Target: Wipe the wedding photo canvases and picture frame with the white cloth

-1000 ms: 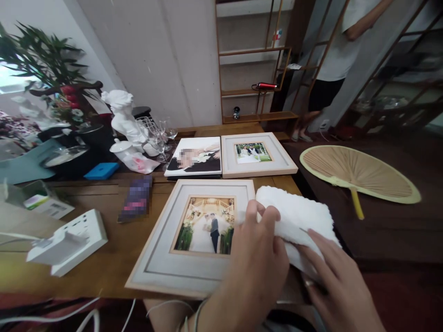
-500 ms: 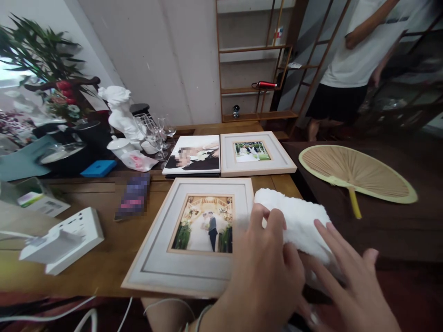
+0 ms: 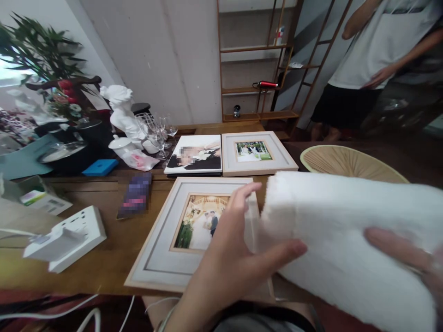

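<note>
A folded white towel (image 3: 346,235) is lifted off the table, close to the camera on the right. My right hand (image 3: 408,263) grips it from the far side, fingers over its front face. My left hand (image 3: 235,258) is open, thumb touching the towel's lower left edge, fingers spread above the nearest picture frame (image 3: 166,258). That white-bordered frame lies flat on the wooden table (image 3: 104,240) and holds a wedding photo. Two more pictures lie behind it: a frameless print (image 3: 195,154) and a smaller white frame (image 3: 258,154).
A white power strip (image 3: 69,237) with a plug sits at the left. A phone (image 3: 134,196), wine glasses (image 3: 155,133), a white bust (image 3: 121,113) and a plant (image 3: 38,55) stand further back. A straw fan (image 3: 346,161) lies right. A person (image 3: 374,60) stands by the shelves.
The towel has been raised from the table and now fills the right of the view. My left hand has opened and slipped off its top to its lower edge. The person moved right.
</note>
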The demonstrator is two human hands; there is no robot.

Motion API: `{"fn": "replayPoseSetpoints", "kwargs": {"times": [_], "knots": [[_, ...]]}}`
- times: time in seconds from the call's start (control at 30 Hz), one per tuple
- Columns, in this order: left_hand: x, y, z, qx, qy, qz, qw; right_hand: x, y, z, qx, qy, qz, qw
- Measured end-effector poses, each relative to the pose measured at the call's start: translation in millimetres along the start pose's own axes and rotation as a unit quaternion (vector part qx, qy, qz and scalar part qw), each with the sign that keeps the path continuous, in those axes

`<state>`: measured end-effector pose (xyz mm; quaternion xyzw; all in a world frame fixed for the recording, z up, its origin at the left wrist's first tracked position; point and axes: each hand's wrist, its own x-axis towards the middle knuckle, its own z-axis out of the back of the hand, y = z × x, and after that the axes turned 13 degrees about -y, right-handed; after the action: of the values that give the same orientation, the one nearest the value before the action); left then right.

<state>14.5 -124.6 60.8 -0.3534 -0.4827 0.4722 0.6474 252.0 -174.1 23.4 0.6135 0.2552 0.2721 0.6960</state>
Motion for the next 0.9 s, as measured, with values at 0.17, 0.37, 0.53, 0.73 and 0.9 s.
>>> {"fn": "replayPoseSetpoints", "kwargs": {"times": [0.17,0.37,0.53,0.73,0.9], "knots": [[7,14,-4.8,-0.055,0.029,0.106,0.992,-2,2,-53,0.051,0.181,-0.156,0.970],[5,27,-6.2,-0.043,-0.055,0.123,0.990,-2,-17,-55,0.013,0.259,-0.083,0.962],[5,24,-8.7,-0.031,-0.004,0.134,0.990,-2,-12,-55,-0.034,0.251,0.016,0.967],[-5,28,35.4,0.135,-0.097,-0.028,0.986,9,-7,-45,-0.053,0.078,0.132,0.987],[-18,71,109.3,0.367,-0.159,0.087,0.912,27,-25,-26,-0.236,-0.197,0.402,0.862]]}}
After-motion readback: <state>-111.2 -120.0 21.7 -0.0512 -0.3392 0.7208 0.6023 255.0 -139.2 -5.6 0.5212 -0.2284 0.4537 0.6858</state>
